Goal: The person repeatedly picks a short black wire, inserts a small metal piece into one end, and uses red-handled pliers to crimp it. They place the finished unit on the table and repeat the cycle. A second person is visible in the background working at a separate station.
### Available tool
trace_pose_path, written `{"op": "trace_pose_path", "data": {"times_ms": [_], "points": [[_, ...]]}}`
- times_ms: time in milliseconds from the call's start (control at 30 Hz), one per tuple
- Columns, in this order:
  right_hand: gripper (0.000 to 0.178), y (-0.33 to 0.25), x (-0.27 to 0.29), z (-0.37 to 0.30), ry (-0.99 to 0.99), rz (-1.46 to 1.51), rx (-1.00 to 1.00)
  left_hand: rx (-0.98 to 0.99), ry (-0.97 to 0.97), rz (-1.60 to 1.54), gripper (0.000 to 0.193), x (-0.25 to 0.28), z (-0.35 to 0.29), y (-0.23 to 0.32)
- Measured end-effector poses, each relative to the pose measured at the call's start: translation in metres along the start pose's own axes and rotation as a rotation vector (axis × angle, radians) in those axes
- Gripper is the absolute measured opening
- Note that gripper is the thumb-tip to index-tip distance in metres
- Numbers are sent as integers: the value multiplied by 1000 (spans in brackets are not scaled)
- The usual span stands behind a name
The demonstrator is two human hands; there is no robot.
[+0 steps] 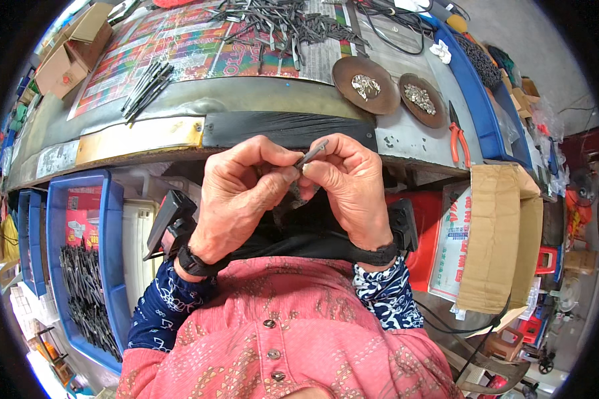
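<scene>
Over the table's near edge, my left hand (230, 193) and my right hand (356, 189) meet, both pinching one short, thin dark grey strip (316, 151). The strip slants up to the right between thumbs and fingertips; its lower end is hidden by my left fingers. Farther left lies a small bundle of similar dark strips (146, 91), with a large loose heap of dark strips (293, 33) at the back. Right of the hands stand two brown dishes, a larger dish (349, 70) and a smaller dish (429, 83), each holding small shiny metal pieces.
Orange-handled pliers (457, 141) lie at the table's right, beside a blue tray (476, 100). A blue bin (117, 266) of dark strips stands low on the left. Cardboard boxes sit at back left and lower right, including an open carton (492, 239).
</scene>
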State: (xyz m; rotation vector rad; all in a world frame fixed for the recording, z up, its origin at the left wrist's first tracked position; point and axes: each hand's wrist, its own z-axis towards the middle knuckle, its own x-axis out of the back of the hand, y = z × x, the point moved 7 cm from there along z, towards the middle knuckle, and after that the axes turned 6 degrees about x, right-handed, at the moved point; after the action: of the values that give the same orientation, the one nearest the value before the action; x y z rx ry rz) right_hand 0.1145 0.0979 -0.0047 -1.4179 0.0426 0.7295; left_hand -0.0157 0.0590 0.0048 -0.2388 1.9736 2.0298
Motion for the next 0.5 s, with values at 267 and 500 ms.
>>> {"op": "trace_pose_path", "data": {"times_ms": [267, 500], "points": [[17, -30, -17, -17, 137, -759, 487, 1, 79, -121, 11, -1, -3, -3], [15, -42, -37, -25, 122, -1175, 898, 11, 118, -145, 11, -4, -5, -5]]}}
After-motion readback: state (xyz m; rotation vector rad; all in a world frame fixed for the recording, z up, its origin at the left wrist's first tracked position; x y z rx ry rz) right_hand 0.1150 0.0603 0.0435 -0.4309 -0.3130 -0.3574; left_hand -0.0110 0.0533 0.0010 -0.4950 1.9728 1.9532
